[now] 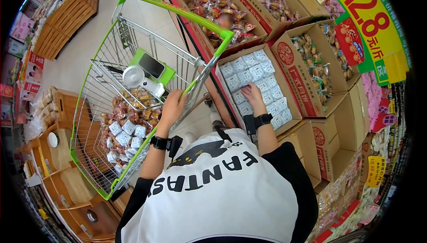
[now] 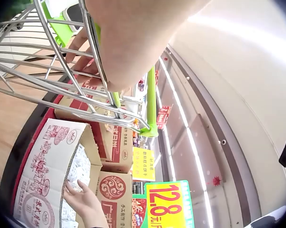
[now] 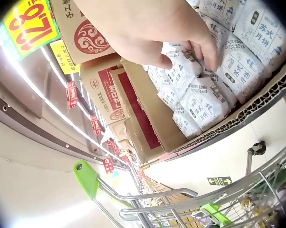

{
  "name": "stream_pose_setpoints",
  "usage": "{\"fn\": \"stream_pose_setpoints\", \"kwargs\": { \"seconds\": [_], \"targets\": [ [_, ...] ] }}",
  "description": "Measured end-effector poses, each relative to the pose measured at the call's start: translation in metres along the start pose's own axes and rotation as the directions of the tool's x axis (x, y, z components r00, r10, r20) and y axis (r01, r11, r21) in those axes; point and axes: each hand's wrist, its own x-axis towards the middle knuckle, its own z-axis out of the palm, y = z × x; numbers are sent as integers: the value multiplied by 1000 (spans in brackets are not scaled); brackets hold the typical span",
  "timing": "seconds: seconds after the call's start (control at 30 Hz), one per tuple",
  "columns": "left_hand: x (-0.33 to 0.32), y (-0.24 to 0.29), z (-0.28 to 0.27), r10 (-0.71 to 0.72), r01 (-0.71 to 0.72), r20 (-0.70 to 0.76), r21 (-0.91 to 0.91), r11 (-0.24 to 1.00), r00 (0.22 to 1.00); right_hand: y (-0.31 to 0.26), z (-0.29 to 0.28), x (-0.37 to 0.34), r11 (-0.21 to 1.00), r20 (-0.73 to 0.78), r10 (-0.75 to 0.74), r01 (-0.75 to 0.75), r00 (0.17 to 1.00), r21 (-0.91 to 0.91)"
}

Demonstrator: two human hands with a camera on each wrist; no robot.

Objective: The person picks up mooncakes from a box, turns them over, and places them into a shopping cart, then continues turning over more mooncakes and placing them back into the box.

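My left hand (image 1: pixel 174 106) grips the side rail of a shopping cart (image 1: pixel 178 11); in the left wrist view its fingers (image 2: pixel 81 47) curl around the metal bars. My right hand (image 1: pixel 253 95) reaches into a cardboard box (image 1: pixel 288 92) filled with white-wrapped mooncakes (image 1: pixel 256 71). Seen from the right wrist, its bent fingers (image 3: pixel 209 52) rest down among the white packets, with the thumb held apart from them. No packet shows lifted in that hand. Inside the cart lies a heap of white packets (image 1: pixel 127 127) and other wrapped pastries (image 1: pixel 143 115).
A white handheld fan (image 1: pixel 133 76) and a dark-screened phone (image 1: pixel 151 66) sit in the cart's upper seat. Further boxes of wrapped pastries (image 1: pixel 267 0) adjoin the mooncake box. A yellow price sign (image 1: pixel 367 16) stands at right. Wooden shelves (image 1: pixel 66 176) line the left.
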Motion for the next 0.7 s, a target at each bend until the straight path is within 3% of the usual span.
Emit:
{"fn": "stream_pose_setpoints", "kwargs": {
  "seconds": [0.13,0.43,0.7],
  "targets": [
    [0,3,-3,-15,15,31,-17,1000,999,1,-3,3,996,71,8,-14,997,83],
    [-6,3,-4,2,-1,53,-19,1000,999,3,4,0,981,-14,50,-47,999,187],
    [-11,4,-4,35,-34,53,-16,999,998,-1,12,-5,994,-76,52,-44,996,100]
  ]
}}
